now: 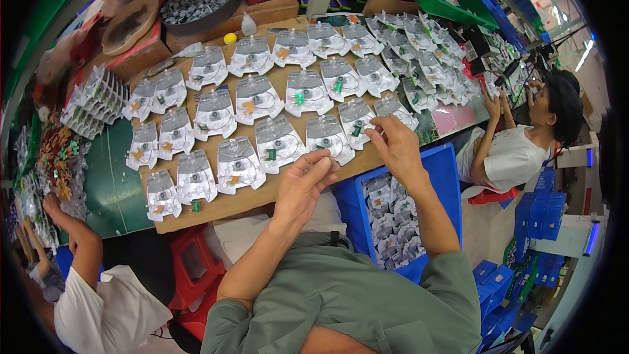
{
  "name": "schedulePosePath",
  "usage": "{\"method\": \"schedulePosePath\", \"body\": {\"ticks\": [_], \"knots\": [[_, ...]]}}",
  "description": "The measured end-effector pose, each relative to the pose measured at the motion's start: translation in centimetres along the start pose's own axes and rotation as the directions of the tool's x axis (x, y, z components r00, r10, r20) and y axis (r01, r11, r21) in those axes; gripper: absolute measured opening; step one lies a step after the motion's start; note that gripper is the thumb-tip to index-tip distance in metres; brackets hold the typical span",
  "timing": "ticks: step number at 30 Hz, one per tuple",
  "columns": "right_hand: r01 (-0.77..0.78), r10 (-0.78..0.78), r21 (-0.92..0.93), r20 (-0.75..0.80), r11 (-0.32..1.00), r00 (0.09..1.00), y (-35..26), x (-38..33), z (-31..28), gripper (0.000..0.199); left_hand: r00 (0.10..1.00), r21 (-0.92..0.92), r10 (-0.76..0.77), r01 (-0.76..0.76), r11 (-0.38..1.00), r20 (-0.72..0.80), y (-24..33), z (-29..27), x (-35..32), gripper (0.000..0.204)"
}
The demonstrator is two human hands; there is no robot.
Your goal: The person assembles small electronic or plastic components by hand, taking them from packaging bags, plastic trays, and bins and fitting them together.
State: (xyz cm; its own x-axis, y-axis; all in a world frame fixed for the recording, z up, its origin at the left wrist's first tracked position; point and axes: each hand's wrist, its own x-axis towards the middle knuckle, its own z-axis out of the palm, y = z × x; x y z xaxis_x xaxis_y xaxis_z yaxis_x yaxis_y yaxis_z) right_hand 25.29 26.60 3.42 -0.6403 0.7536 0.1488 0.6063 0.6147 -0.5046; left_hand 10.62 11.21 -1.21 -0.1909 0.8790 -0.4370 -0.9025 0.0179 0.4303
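Observation:
Rows of white plastic housings lie on a brown board in front of me, many with a small orange or green part on them. My left hand is closed over the near edge of the board, thumb against fingers, around something small that I cannot make out. It is just in front of a housing in the nearest row. My right hand is bent over the right end of the rows, thumb and forefinger pinched beside a housing with a green part. What that pinch holds is too small to tell.
A blue bin of white pieces stands below my right forearm. Heaped housings lie at the far right. A round tub of grey parts stands at the back. Co-workers sit on both sides; one person's hand reaches in at left.

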Motion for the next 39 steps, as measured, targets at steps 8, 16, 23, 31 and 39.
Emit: {"method": "schedulePosePath", "body": {"ticks": [8, 16, 23, 31, 39], "knots": [[-0.642, 0.187, 0.567, 0.657, 0.516, 0.73, -4.8, -2.5, 1.6, 0.037, 0.996, 0.052, 0.093, -0.093, 0.994, 0.005, 0.1, -0.6, -0.5, 0.025], [-0.42, 0.164, 0.633, 0.423, 0.651, 0.891, -6.1, -3.6, 3.1, 0.027, 0.992, -0.048, 0.124, -0.125, 0.991, -0.022, -0.1, -0.7, -0.5, 0.023], [-0.336, 0.166, 0.696, 0.302, 0.635, 0.939, -6.2, -4.1, 3.6, 0.023, 0.986, -0.055, 0.156, -0.158, 0.986, -0.054, -0.2, -0.4, 0.1, 0.023], [-0.485, 0.173, 0.681, 0.475, 0.549, 0.863, -4.6, -2.3, 2.8, 0.03, 0.987, -0.064, 0.156, -0.157, 0.986, -0.029, -0.7, -0.4, 0.6, 0.021], [-0.501, 0.151, 0.685, 0.506, 0.529, 0.85, -4.3, -1.7, 2.6, 0.029, 0.994, -0.001, 0.103, -0.103, 0.995, -0.043, -0.2, -0.3, 0.5, 0.021]]}}
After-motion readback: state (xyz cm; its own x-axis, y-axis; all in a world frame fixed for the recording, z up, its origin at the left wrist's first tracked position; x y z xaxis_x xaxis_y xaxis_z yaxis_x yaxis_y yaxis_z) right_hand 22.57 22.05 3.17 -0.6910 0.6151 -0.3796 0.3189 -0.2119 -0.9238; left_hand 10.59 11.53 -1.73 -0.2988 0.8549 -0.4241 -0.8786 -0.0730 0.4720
